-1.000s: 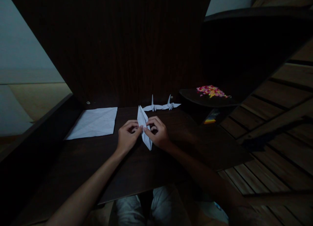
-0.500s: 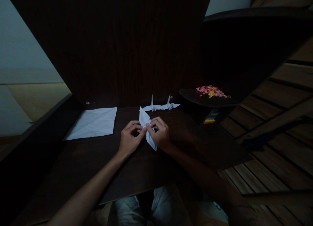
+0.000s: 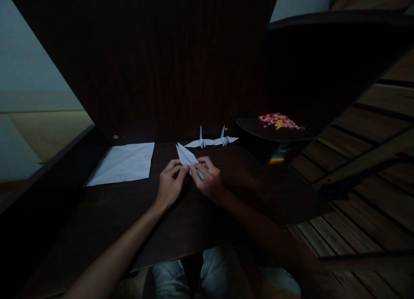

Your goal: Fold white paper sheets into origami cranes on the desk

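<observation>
Between my two hands is a folded piece of white paper (image 3: 187,155), its pointed end tilted up and to the left. My left hand (image 3: 170,181) pinches its lower left edge, thumb on top. On the other side my right hand (image 3: 208,176) grips the paper's lower right part, thumb in front and fingers behind. The paper's lower part is partly hidden by the fingers. Just behind it, two folded paper cranes (image 3: 202,142) stand side by side against the back panel.
A creased flat white sheet (image 3: 124,163) lies on the dark wooden desk (image 3: 155,234) at left. To the right, a low curved shelf (image 3: 249,125) bears a heap of small pink, red and yellow pieces (image 3: 278,120). A raised side board (image 3: 48,169) borders the left.
The long lower point of the folded paper has been brought up, so the paper now looks shorter, with its tip shifted left. My hands stay at nearly the same spot.
</observation>
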A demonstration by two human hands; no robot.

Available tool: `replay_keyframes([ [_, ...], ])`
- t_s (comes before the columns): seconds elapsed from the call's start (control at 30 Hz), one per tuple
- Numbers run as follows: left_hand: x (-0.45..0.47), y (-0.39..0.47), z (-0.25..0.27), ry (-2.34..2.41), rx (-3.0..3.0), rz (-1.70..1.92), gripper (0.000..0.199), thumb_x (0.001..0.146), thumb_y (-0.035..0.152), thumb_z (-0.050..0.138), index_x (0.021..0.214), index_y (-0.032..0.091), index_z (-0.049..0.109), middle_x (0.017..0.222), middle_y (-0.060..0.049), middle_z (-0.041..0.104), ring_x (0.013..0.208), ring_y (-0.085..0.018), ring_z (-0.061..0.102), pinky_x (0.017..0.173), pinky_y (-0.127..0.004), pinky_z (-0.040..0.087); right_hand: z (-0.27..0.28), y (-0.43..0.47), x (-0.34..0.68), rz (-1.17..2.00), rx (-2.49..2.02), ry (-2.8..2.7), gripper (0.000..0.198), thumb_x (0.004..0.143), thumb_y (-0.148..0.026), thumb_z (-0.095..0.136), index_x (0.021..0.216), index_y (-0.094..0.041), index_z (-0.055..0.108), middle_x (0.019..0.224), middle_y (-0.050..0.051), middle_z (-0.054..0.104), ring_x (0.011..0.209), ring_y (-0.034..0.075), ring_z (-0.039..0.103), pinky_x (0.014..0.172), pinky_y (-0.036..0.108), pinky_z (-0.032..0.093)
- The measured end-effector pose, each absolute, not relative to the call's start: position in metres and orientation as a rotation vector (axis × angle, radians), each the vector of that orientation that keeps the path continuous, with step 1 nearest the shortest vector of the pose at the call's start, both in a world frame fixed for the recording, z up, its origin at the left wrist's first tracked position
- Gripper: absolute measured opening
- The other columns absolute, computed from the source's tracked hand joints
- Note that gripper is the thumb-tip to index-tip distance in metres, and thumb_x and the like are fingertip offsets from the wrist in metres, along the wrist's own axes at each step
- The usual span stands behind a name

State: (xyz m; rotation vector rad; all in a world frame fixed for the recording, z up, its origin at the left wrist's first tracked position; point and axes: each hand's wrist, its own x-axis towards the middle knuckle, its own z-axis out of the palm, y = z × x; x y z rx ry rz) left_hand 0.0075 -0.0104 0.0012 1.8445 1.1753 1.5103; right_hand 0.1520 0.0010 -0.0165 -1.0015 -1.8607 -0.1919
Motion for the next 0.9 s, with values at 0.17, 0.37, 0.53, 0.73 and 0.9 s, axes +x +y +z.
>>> replay_keyframes([
  [0.17,0.009,-0.012,0.004,1.171,1.821,1.532,0.021,0.082,0.034,0.062,0.069,0.018,0.067,0.097,-0.005,0.061,0.089,-0.018,0.059,0.08,-0.029,0.048,-0.015,-0.004,0.154,-0.222,-1.013,-1.936,0.013,0.085,-0.023,0.055,0.09,-0.021,0.066,0.098,0.007,0.059,0.075,0.014,0.058,0.069,0.024,0.048],
  [0.37,0.005,-0.007,0.001,1.189,1.814,1.582,0.014,0.08,0.03,0.062,0.075,0.018,0.067,0.104,-0.005,0.059,0.098,-0.021,0.057,0.085,-0.032,0.048,-0.011,-0.008,0.155,-0.125,-0.932,-1.959,0.027,0.08,-0.025,0.059,0.106,-0.025,0.065,0.106,0.009,0.061,0.087,0.02,0.057,0.071,0.031,0.051],
  [0.53,0.003,-0.005,0.0,1.241,1.845,1.612,0.012,0.083,0.028,0.058,0.084,0.019,0.066,0.105,-0.006,0.057,0.102,-0.021,0.055,0.088,-0.033,0.046,-0.013,-0.002,0.155,-0.118,-0.898,-1.914,0.027,0.081,-0.018,0.058,0.105,-0.028,0.066,0.106,0.007,0.064,0.094,0.022,0.056,0.073,0.035,0.052],
  [0.73,0.009,-0.006,-0.001,1.14,1.702,1.613,0.015,0.083,0.03,0.061,0.093,0.019,0.059,0.089,-0.003,0.061,0.084,-0.016,0.06,0.076,-0.028,0.049,-0.014,0.002,0.154,0.092,-0.718,-1.758,0.024,0.084,-0.016,0.057,0.106,-0.024,0.061,0.096,0.007,0.065,0.09,0.019,0.061,0.082,0.036,0.052],
  [0.9,0.014,-0.004,-0.005,0.954,1.355,1.75,0.04,0.069,0.024,0.075,0.095,0.022,0.046,0.075,0.005,0.059,0.065,-0.009,0.06,0.061,-0.02,0.047,-0.011,-0.001,0.149,0.408,-0.774,-1.581,0.021,0.08,-0.023,0.063,0.101,-0.021,0.06,0.091,0.005,0.065,0.074,0.015,0.063,0.069,0.029,0.056],
])
